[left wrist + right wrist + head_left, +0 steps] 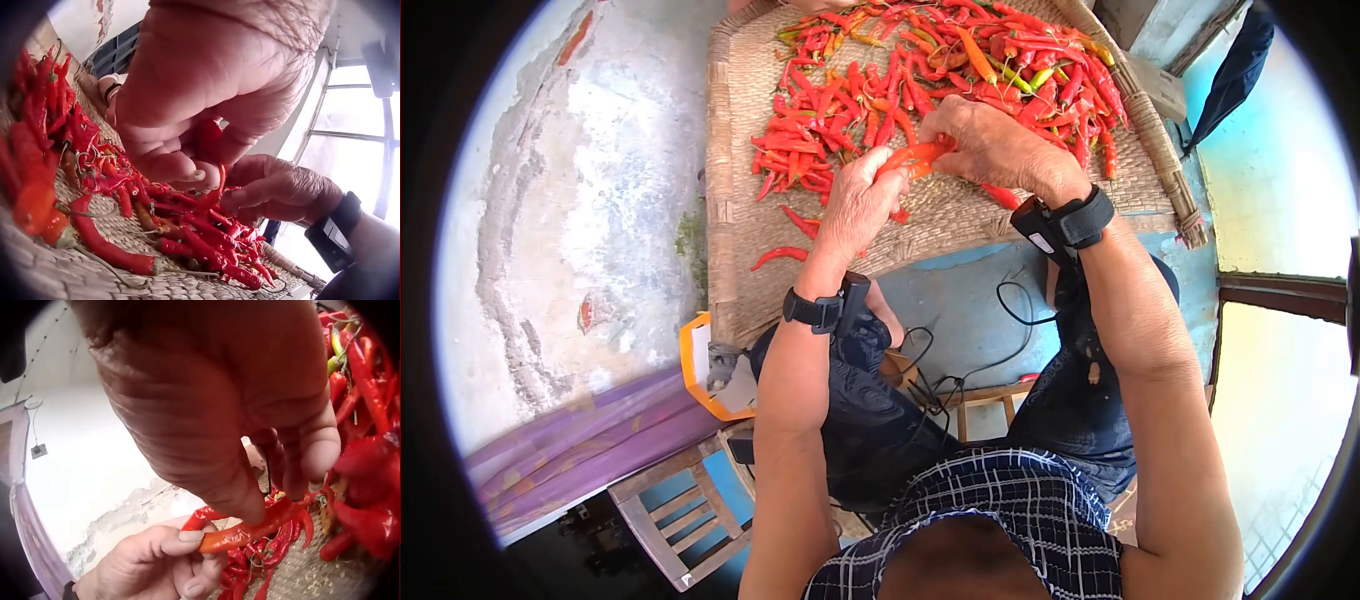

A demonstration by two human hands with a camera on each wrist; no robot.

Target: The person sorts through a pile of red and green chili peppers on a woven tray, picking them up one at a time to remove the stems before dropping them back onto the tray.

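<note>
Held above the near half of a woven tray (742, 235): glossy red chilies (250, 535), one shading into orange. Gripped at one end by the left hand (860, 198), thumb laid over; pinched toward the other end by the right hand (1005, 145), fingers bent. Just beyond, toward the tray's far right corner – a thick heap of chilies (1055, 95), mostly red, with a few green ones (1012, 78). Toward the left edge, a looser spread (800, 142), and closer to the near left corner a curved chili (782, 253). Pale seeds (317, 584) on the weave. On both wrists, black straps (1084, 220). Past the near edge, a blue surface (970, 300), dark trousers (865, 440), a checked shirt (960, 480).
</note>
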